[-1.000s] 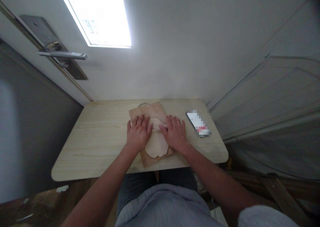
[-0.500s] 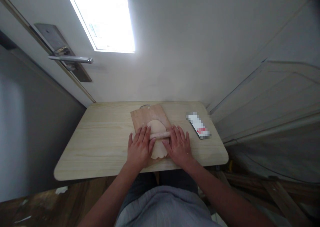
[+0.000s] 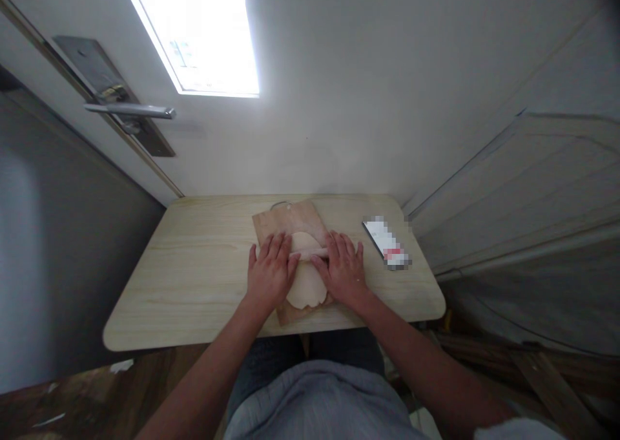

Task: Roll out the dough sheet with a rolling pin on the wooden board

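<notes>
A pale rolling pin (image 3: 309, 254) lies crosswise on a flat, rolled-out sheet of dough (image 3: 307, 286). Over the pin's left end rests my left hand (image 3: 272, 269), fingers together and pointing away from me, thumb along the near side. My right hand (image 3: 345, 267) covers the right end in the same way. Both palms hide the ends of the pin. Under the dough is a wooden cutting board (image 3: 285, 219), set at a slant, with a metal hanging loop at its far edge. The dough's near edge is wavy.
The board stands on a small light wood table (image 3: 194, 265). To the right lies a phone (image 3: 386, 241), its screen partly blurred. Behind the table rises a white door with a bright window and a metal handle (image 3: 133, 109). Wooden beams (image 3: 547, 375) stand low at the right.
Both hands have moved the rolling pin a little away from me over the dough. More of the dough's near part now shows. The view has shifted slightly.
</notes>
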`<action>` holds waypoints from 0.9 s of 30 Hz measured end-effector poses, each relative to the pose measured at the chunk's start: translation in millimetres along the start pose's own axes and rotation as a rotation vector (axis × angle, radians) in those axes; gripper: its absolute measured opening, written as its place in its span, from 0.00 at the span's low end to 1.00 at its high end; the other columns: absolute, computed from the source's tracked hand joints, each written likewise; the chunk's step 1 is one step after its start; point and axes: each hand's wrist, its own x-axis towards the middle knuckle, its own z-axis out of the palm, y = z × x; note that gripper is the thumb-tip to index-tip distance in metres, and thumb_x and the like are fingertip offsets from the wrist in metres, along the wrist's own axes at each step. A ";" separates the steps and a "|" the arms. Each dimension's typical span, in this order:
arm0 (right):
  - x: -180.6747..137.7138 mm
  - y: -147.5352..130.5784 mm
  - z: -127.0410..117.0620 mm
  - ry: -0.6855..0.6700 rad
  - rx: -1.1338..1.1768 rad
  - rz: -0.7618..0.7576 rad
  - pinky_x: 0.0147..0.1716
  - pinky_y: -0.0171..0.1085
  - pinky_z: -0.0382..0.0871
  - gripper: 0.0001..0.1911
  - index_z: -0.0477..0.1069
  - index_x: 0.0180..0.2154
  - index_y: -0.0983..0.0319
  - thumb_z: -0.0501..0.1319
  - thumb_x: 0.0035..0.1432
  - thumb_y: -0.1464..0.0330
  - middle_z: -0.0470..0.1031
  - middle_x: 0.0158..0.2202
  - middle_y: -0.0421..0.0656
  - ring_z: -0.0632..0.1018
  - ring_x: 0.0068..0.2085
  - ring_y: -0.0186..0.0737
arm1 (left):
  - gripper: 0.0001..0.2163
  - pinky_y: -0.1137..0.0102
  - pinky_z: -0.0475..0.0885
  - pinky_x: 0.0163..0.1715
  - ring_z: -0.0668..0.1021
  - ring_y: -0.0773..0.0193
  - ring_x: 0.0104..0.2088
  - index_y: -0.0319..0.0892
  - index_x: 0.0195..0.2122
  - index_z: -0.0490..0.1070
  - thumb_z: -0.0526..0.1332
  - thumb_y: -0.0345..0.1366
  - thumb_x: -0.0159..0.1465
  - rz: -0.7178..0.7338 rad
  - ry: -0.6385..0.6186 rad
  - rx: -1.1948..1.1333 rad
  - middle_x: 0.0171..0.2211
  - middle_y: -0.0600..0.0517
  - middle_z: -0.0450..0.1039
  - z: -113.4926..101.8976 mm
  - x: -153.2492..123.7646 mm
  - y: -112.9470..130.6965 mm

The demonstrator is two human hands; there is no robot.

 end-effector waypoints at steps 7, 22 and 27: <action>18.0 0.6 -1.4 -0.044 0.019 0.006 0.66 0.63 0.41 0.33 0.59 0.67 0.64 0.47 0.72 0.50 0.62 0.68 0.55 0.60 0.68 0.55 | 0.24 0.43 0.57 0.65 0.62 0.47 0.69 0.46 0.65 0.65 0.44 0.48 0.74 -0.008 -0.019 0.004 0.68 0.46 0.63 -0.5 14.9 -3.8; 51.2 -1.1 -0.7 -0.037 -0.016 -0.012 0.63 0.57 0.48 0.28 0.67 0.62 0.59 0.46 0.72 0.51 0.69 0.64 0.50 0.66 0.62 0.54 | 0.23 0.44 0.57 0.64 0.65 0.47 0.66 0.48 0.62 0.69 0.44 0.48 0.73 -0.016 0.013 0.006 0.66 0.46 0.67 8.4 44.2 -14.8; 61.3 -2.1 0.5 -0.033 -0.024 -0.009 0.61 0.55 0.50 0.26 0.69 0.59 0.58 0.48 0.72 0.51 0.71 0.62 0.50 0.68 0.60 0.53 | 0.22 0.44 0.57 0.64 0.66 0.46 0.65 0.48 0.60 0.71 0.44 0.47 0.73 -0.012 0.013 0.017 0.65 0.45 0.67 9.2 53.6 -18.3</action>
